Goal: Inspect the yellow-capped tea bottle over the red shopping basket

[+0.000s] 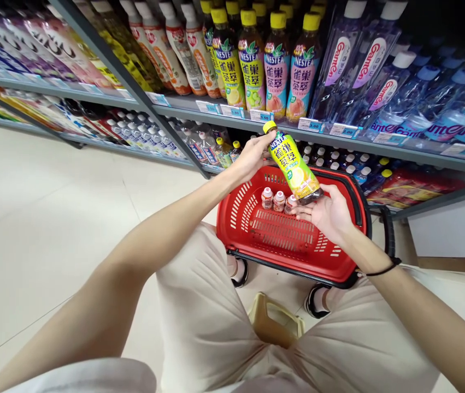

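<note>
A NESTEA lemon iced tea bottle (293, 166) with a yellow cap is tilted above the red basket, its label turned up toward me. My left hand (254, 157) is closed around it just below the cap, with some fingers hidden behind the bottle. Under the dark base, my right hand (330, 212) supports it palm up, thumb beside the base and fingers stretched out underneath. Below, the red shopping basket (236, 234) holds three small white-capped bottles (278, 201) in a row at its far side; the rightmost is partly covered by my right hand.
Matching NESTEA bottles (229, 68) line the shelf (248, 112) ahead, beside Ganten water bottles (341, 60) and orange-labelled bottles (175, 49). The basket's black handle (388, 232) sticks out at right. A small yellowish stool (271, 322) is between my legs.
</note>
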Demonstrator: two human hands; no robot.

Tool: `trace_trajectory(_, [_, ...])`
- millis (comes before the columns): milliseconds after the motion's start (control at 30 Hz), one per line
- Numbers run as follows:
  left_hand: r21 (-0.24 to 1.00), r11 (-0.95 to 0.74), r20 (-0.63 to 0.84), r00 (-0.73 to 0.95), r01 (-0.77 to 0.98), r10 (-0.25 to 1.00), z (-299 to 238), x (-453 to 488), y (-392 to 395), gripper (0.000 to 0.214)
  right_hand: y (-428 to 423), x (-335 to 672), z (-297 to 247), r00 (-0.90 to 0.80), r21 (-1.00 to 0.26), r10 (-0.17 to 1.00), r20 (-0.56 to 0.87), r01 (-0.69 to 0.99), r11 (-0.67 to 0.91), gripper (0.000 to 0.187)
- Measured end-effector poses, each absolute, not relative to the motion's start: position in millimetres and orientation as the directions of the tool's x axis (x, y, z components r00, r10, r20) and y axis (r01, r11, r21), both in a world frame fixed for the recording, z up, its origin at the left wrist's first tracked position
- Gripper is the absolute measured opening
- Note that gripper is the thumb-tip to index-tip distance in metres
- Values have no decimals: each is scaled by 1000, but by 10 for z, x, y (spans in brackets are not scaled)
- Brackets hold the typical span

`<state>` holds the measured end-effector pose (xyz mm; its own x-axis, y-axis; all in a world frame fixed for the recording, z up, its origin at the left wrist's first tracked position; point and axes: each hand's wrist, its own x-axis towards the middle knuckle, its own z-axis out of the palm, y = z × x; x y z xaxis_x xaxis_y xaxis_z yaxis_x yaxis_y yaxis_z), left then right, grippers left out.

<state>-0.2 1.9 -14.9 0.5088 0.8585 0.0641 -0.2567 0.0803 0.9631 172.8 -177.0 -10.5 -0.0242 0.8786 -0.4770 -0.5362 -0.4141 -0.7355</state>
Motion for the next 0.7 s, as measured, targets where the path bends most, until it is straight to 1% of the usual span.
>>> trace_trajectory(67, [966, 103, 42, 540, -235, 841, -165, -12, 52, 48, -1770, 1722, -136, -12, -732, 874, -486, -540, -415, 45])
trace_trajectory(133, [974, 142, -13, 588, -175, 808, -199, -30, 85, 46, -1767, 1727, -198, 6, -731, 856, -517, -523, -438, 43])
trace_trajectory(233, [976, 208, -116, 640, -69, 759, -294, -62, 112, 45, -1751, 1783, -345, 39, -771, 836, -548, -412, -486, 38])
trace_trajectory(300, [972, 234, -160, 662, -24, 733, -372, -81, 113, 46, -1734, 1847, -461, 22, -799, 845, -534, -341, -496, 32])
trace_trajectory(333, [971, 239, -181, 670, 6, 720, -408, -87, 112, 47, -1725, 1880, -515, -5, -800, 849, -528, -331, -499, 30])
trace_trajectory(400, [969, 233, -224, 665, 77, 712, -467, -92, 116, 49, -1712, 1927, -601, -56, -790, 850, -524, -341, -509, 31])
trace_trajectory(433, [967, 228, -245, 650, 112, 719, -488, -90, 122, 50, -1710, 1936, -627, -75, -785, 842, -535, -324, -528, 36])
trace_trajectory(467, [963, 225, -266, 628, 145, 731, -503, -86, 129, 50, -1713, 1936, -638, -82, -789, 827, -556, -262, -556, 42])
trace_trajectory(500, [959, 223, -283, 605, 175, 744, -515, -81, 137, 50, -1720, 1927, -634, -74, -801, 813, -577, -141, -582, 48])
trace_trajectory(533, [955, 216, -295, 583, 203, 757, -527, -73, 143, 51, -1730, 1915, -617, -53, -810, 809, -586, 47, -584, 53])
trace_trajectory(567, [951, 201, -301, 568, 234, 766, -543, -63, 146, 51, -1742, 1903, -588, -29, -782, 815, -579, 301, -545, 56])
trace_trajectory(600, [948, 170, -298, 563, 270, 771, -568, -51, 143, 51, -1753, 1900, -549, -9, -692, 829, -559, 557, -460, 56])
trace_trajectory(633, [941, 115, -288, 570, 320, 769, -606, -35, 129, 51, -1759, 1909, -504, 0, -547, 844, -536, 762, -347, 53])
trace_trajectory(667, [920, 38, -278, 582, 389, 764, -658, -16, 104, 50, -1757, 1936, -455, 6, -394, 852, -524, 885, -248, 51])
trace_trajectory(700, [883, -45, -274, 591, 467, 759, -725, 8, 64, 48, -1744, 1982, -403, 20, -287, 846, -533, 936, -203, 49])
